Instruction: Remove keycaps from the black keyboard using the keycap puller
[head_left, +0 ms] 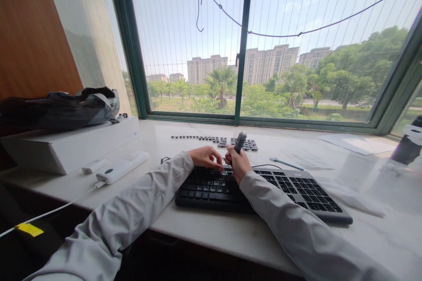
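A black keyboard [214,199] lies at the front of the counter, several of its keycaps off on the right part. My right hand [240,164] is over its upper middle, closed around a short dark tool [240,142] with a rough, prong-like upper end, held upright. The tool's lower end is hidden by the fingers. Close beside it, my left hand [207,158] rests at the keyboard's top rows, fingers curled and fingertips pinched low near the keys. Whatever those fingertips hold is too small to make out. Loose black keycaps [249,145] lie in rows behind both hands.
A blue stick-like tool [287,163] lies behind the keyboard's right part. Clear plastic [354,195] and paper [358,143] are to the right. On the left are a white power bank [121,167], a small white device [94,166] and a white box [72,149] under a dark bag [62,107].
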`<state>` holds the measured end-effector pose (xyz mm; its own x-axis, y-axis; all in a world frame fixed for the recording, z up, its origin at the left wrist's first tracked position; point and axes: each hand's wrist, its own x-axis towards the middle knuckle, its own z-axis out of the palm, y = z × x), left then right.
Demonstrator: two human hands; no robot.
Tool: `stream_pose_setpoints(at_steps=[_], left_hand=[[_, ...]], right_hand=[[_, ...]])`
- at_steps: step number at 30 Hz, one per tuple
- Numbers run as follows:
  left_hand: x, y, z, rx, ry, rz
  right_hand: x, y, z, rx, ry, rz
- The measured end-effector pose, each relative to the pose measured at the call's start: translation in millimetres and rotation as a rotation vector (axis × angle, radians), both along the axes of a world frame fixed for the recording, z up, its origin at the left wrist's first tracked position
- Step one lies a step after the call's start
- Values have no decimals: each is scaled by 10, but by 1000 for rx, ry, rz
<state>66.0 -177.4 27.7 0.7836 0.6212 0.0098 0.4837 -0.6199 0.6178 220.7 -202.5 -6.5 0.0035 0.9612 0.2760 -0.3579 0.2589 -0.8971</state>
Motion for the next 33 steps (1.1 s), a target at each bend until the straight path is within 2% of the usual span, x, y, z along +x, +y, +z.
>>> stream_pose_setpoints(at_steps=[6,14,33], left_hand=[[-7,2,11,-12,34,-20],[-12,-10,44,-2,112,-1],[-14,-21,48,-12,68,-15]], right_hand=[[0,9,-2,-53,32,30],[-36,-31,2,-27,71,61],[-37,-69,45,-27,80,39]])
